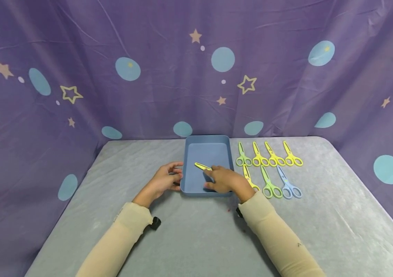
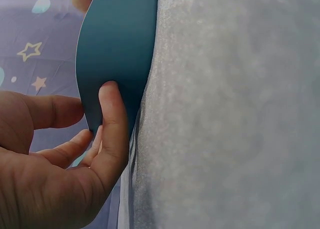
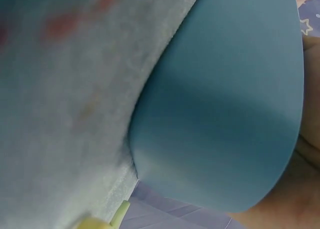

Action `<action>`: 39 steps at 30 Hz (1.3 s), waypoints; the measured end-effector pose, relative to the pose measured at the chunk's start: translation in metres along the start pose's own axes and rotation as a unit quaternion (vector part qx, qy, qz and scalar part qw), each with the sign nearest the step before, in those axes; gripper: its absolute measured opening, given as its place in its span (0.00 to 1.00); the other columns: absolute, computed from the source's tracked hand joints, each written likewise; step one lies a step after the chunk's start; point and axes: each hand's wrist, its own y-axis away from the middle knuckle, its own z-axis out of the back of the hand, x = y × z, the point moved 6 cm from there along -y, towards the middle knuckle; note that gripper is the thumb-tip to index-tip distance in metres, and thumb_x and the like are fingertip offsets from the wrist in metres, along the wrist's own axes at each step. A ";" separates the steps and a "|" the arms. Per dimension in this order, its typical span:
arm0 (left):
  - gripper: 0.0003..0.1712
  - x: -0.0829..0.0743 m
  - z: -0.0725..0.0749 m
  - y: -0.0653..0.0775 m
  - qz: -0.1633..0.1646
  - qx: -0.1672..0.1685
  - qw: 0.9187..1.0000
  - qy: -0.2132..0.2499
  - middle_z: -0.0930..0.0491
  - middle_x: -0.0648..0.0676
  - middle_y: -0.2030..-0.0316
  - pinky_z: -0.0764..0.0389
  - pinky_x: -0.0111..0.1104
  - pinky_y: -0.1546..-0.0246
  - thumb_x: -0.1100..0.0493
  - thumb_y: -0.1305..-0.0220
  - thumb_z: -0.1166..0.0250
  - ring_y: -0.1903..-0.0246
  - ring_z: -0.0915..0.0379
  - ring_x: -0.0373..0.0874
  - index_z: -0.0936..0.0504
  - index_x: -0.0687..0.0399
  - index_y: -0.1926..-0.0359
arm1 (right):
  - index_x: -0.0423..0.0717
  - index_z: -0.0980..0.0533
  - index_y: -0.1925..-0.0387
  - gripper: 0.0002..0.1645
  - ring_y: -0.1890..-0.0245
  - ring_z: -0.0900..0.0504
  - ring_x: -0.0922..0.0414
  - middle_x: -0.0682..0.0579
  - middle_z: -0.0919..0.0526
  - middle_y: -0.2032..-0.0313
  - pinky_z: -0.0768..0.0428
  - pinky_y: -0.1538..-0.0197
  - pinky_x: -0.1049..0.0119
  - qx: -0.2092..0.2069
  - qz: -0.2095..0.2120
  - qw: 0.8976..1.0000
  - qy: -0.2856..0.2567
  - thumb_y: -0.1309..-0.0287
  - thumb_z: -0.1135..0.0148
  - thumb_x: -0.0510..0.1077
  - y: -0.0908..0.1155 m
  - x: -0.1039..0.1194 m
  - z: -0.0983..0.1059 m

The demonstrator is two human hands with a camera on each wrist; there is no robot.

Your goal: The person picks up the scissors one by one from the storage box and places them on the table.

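A blue-grey tray (image 1: 191, 184) sits on the table. My left hand (image 1: 164, 179) is at its left side, fingertips touching the outer wall (image 2: 120, 44) and rim, as the left wrist view shows. My right hand (image 1: 222, 179) reaches over the tray's right wall and holds a pair of yellow scissors (image 1: 202, 166) inside it. The blade end points to the far left; the handles are hidden under the hand. Only the tray's outside and part of the right hand (image 3: 285, 199) show in the right wrist view.
Right of the tray lie several scissors in two rows: green scissors (image 1: 240, 154) and yellow scissors (image 1: 291, 154) behind, green scissors (image 1: 270, 184) and blue scissors (image 1: 288, 184) in front. A purple patterned curtain (image 1: 169, 107) hangs around the grey-covered table (image 1: 196, 234).
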 end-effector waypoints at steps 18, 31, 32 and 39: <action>0.30 -0.001 0.000 0.001 0.000 -0.001 1.000 0.004 0.31 0.67 0.40 0.13 0.40 0.67 0.68 0.24 0.42 0.61 0.22 0.51 0.35 0.58 0.25 | 0.46 0.36 0.24 0.39 0.30 0.32 0.39 0.38 0.33 0.28 0.30 0.31 0.44 -0.013 0.021 0.999 0.033 0.27 0.40 0.59 -0.002 0.014 0.002; 0.30 0.003 0.002 -0.003 0.004 0.003 1.000 0.013 0.31 0.67 0.40 0.13 0.39 0.67 0.68 0.24 0.42 0.62 0.22 0.51 0.34 0.56 0.25 | 0.64 0.26 0.30 0.31 0.37 0.28 0.37 0.42 0.27 0.34 0.27 0.37 0.39 -0.040 0.033 0.998 0.044 0.33 0.32 0.53 -0.001 0.017 0.005; 0.30 0.003 0.002 -0.003 0.004 0.003 1.000 0.013 0.31 0.67 0.40 0.13 0.39 0.67 0.68 0.24 0.42 0.62 0.22 0.51 0.34 0.56 0.25 | 0.64 0.25 0.31 0.30 0.39 0.27 0.38 0.43 0.26 0.36 0.26 0.39 0.40 -0.041 0.034 0.997 0.047 0.32 0.32 0.54 -0.001 0.017 0.005; 0.30 0.002 0.001 -0.003 0.007 0.004 1.000 0.012 0.31 0.66 0.40 0.13 0.40 0.66 0.67 0.24 0.43 0.62 0.22 0.52 0.35 0.55 0.24 | 0.59 0.17 0.42 0.20 0.42 0.26 0.38 0.44 0.22 0.41 0.25 0.41 0.40 -0.057 0.032 0.997 0.048 0.33 0.32 0.55 0.000 0.015 0.006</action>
